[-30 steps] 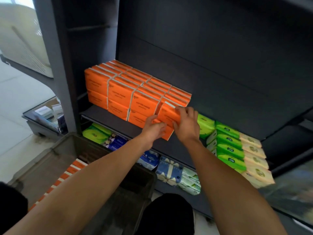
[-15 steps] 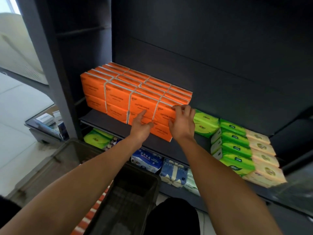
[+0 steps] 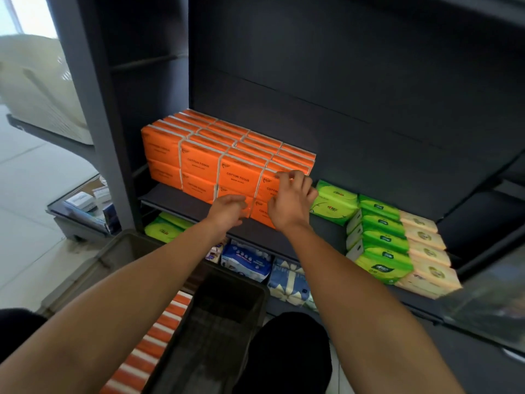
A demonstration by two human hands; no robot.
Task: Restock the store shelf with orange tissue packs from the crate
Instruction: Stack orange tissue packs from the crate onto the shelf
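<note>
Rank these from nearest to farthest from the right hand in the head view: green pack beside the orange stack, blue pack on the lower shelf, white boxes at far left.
1. Green pack, just right of the right hand.
2. Blue pack, below on the lower shelf.
3. White boxes, far left outside the shelf.
</note>
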